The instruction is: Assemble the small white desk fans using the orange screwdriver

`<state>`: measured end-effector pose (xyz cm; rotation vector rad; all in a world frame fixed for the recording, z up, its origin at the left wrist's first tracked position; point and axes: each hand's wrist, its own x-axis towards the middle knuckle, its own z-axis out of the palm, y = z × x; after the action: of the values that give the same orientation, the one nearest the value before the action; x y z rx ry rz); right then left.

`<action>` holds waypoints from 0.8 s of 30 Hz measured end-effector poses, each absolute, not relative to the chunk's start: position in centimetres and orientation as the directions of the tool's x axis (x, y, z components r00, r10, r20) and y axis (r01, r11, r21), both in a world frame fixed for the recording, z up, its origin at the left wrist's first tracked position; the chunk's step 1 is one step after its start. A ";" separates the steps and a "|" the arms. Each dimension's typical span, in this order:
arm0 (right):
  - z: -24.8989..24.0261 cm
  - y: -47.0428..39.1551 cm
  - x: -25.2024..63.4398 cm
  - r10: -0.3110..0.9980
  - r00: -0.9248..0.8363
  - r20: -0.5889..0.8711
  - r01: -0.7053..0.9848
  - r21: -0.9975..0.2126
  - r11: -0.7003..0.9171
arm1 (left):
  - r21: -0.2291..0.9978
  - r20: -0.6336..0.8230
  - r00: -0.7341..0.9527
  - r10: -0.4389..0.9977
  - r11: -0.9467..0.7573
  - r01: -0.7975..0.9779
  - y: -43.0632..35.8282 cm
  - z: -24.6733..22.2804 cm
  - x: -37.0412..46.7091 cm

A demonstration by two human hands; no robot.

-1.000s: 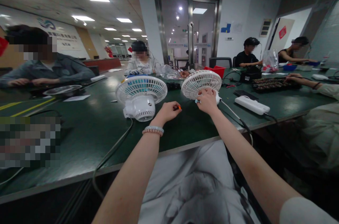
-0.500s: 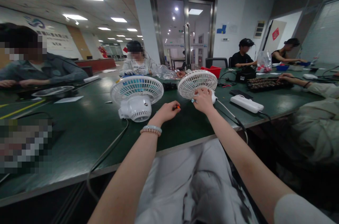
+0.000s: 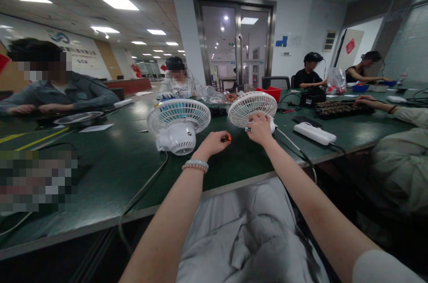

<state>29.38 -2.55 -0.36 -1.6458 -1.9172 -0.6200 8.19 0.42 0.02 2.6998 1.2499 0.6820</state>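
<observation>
My left hand [image 3: 216, 142] is closed above the table edge around a small orange-and-black object [image 3: 226, 138]; its kind does not show. On the back of the right-hand white fan [image 3: 249, 104] my right hand [image 3: 259, 129] rests with bent fingers, gripping it near the motor housing, which the hand mostly covers. A small pale-blue spot shows at these fingers, too small to identify. Left of my hands, a second white fan [image 3: 177, 138] lies with its grille tilted away and its vented motor housing towards me. A bracelet and beads circle my left wrist.
Behind the fans lie clear plastic bags [image 3: 214, 94] and a red bin [image 3: 272, 93]. A white power strip [image 3: 314, 133] and a dark flat object lie to the right. Cables run over the table's front edge [image 3: 143, 210]. Several people sit around the table.
The view has shifted slightly, moving the scene right and down. More of the orange-and-black object now shows at my left fingers. My right hand remains on the right fan.
</observation>
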 end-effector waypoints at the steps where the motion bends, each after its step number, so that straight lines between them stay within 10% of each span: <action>1: -0.4 -2.5 29.4 0.741 -0.115 0.661 0.989 0.004 0.150 | 0.251 0.360 0.564 0.743 -0.659 0.709 0.4 0.0 8.2; 24: -0.4 -2.8 29.5 0.730 -0.110 0.675 0.989 0.005 0.145 | 0.145 0.388 0.488 0.782 -0.575 0.805 0.2 0.2 8.1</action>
<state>29.49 -2.81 -0.42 -1.6387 -1.9005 -0.6413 8.13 0.24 0.25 2.7574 1.4724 0.6721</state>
